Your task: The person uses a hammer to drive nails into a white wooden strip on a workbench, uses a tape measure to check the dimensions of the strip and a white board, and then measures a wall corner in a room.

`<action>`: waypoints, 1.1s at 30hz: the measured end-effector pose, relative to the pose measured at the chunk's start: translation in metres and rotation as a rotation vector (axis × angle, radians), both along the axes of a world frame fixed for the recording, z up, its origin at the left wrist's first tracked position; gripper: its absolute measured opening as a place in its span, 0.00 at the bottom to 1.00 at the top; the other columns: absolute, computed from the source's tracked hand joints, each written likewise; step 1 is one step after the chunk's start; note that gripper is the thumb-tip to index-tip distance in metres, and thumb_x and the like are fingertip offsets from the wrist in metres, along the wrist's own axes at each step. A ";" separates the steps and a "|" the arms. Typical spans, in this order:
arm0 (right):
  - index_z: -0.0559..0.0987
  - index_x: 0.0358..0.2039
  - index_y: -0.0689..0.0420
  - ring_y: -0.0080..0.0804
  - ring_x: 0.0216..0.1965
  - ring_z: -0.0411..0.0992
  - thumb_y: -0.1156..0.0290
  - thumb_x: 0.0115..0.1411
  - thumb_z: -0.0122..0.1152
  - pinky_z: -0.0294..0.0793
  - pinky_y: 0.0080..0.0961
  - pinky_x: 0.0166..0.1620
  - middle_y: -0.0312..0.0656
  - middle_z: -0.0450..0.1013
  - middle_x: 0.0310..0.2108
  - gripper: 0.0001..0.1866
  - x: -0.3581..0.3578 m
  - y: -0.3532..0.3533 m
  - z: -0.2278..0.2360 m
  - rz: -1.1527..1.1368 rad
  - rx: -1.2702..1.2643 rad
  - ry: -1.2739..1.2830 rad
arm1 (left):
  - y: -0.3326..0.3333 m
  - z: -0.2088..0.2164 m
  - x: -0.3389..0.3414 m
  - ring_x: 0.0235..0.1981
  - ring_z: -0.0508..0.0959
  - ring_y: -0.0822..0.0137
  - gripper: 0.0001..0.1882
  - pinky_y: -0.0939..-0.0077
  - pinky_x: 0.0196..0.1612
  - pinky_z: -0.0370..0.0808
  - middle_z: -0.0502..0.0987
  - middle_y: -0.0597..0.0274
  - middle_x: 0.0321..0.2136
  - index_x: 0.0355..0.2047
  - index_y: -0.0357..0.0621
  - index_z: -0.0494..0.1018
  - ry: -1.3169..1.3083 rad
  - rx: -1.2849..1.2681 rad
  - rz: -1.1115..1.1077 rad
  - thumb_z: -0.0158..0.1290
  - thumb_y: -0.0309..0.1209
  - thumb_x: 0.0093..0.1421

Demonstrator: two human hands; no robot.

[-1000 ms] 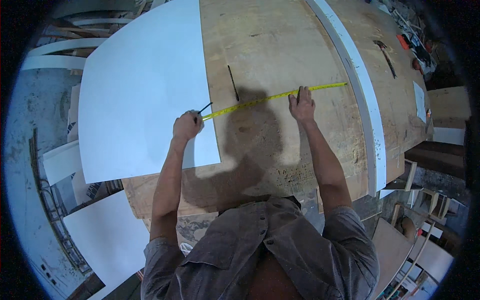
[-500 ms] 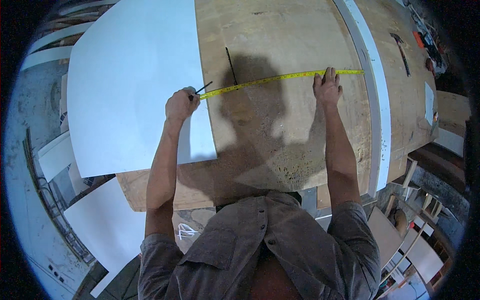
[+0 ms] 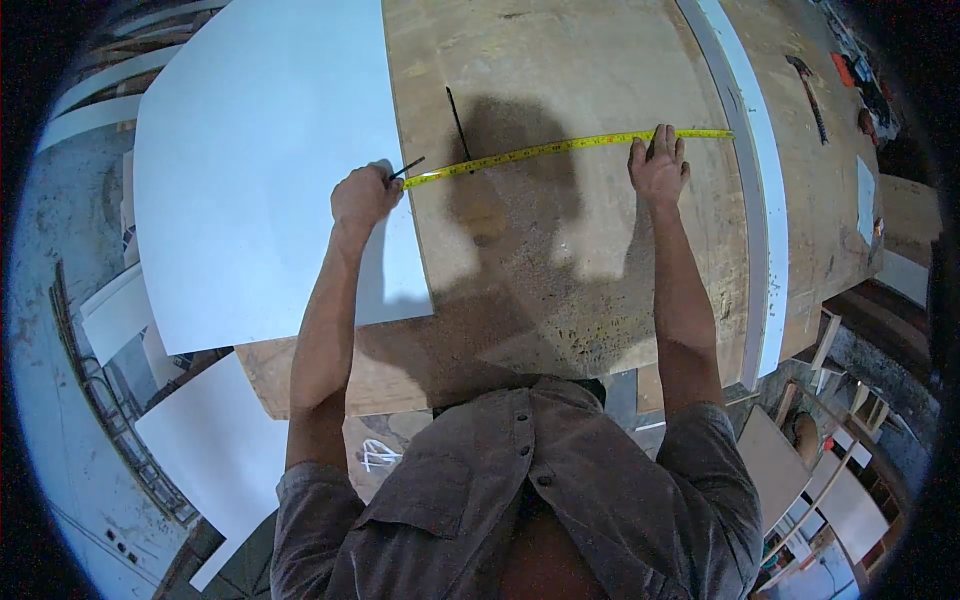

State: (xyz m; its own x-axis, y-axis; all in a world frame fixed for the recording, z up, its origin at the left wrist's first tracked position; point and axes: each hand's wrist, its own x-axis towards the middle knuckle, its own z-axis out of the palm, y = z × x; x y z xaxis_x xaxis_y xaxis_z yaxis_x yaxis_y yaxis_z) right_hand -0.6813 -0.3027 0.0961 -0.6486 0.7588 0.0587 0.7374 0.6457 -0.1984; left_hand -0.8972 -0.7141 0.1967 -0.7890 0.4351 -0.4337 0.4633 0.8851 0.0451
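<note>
A yellow tape measure (image 3: pixel 540 152) stretches across the bare brown board (image 3: pixel 600 60), from the right edge of a large white panel (image 3: pixel 260 180) to a white-and-grey strip (image 3: pixel 755 190) on the right. My left hand (image 3: pixel 364 195) is closed round the tape's left end over the panel's edge; the tape's case is hidden in it. A thin dark pencil or pen (image 3: pixel 408 167) juts from those same fingers. Fingers apart, my right hand (image 3: pixel 659 172) presses down on the tape near its right end. Just above the tape lies a thin black stick (image 3: pixel 456 120).
Beyond the strip lie a hammer (image 3: pixel 808 98) and a small white sheet (image 3: pixel 865 200). White offcut panels (image 3: pixel 215 430) stand below the board at left. At lower right are wooden pieces and panels (image 3: pixel 775 455). My body is against the board's near edge.
The view has shifted slightly. Both hands and the tape keep nearly the same places on the board.
</note>
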 end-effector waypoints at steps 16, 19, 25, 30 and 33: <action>0.67 0.63 0.53 0.59 0.67 0.55 0.49 0.58 0.57 0.56 0.66 0.61 0.53 0.59 0.66 0.36 -0.003 0.010 0.007 0.025 -0.051 0.093 | 0.012 0.003 -0.007 0.36 0.83 0.56 0.15 0.59 0.40 0.80 0.83 0.57 0.32 0.36 0.51 0.82 -0.060 -0.122 0.031 0.55 0.47 0.60; 0.67 0.63 0.53 0.57 0.64 0.60 0.49 0.58 0.59 0.58 0.61 0.62 0.54 0.63 0.64 0.36 0.004 0.017 0.012 0.065 -0.014 0.190 | 0.007 -0.004 -0.010 0.38 0.83 0.51 0.22 0.55 0.40 0.79 0.83 0.52 0.33 0.36 0.45 0.81 -0.050 -0.104 -0.020 0.53 0.52 0.61; 0.69 0.61 0.56 0.58 0.61 0.64 0.48 0.59 0.60 0.65 0.48 0.62 0.57 0.68 0.59 0.35 0.080 0.124 0.023 -0.108 0.138 0.211 | 0.012 0.005 -0.009 0.38 0.83 0.56 0.16 0.58 0.41 0.80 0.83 0.57 0.34 0.37 0.49 0.81 -0.103 -0.164 0.054 0.55 0.46 0.61; 0.70 0.62 0.50 0.57 0.57 0.68 0.43 0.59 0.58 0.69 0.51 0.57 0.52 0.68 0.59 0.35 0.171 0.179 0.030 -0.313 0.157 -0.028 | 0.013 0.008 -0.009 0.38 0.83 0.56 0.16 0.58 0.41 0.80 0.83 0.57 0.34 0.37 0.48 0.81 -0.095 -0.141 -0.004 0.54 0.46 0.61; 0.73 0.59 0.51 0.55 0.53 0.71 0.41 0.60 0.56 0.72 0.49 0.54 0.53 0.70 0.56 0.34 0.209 0.189 0.021 -0.235 0.044 -0.066 | 0.020 0.011 -0.010 0.38 0.83 0.56 0.15 0.57 0.41 0.80 0.83 0.57 0.34 0.37 0.49 0.81 -0.091 -0.146 -0.025 0.54 0.46 0.62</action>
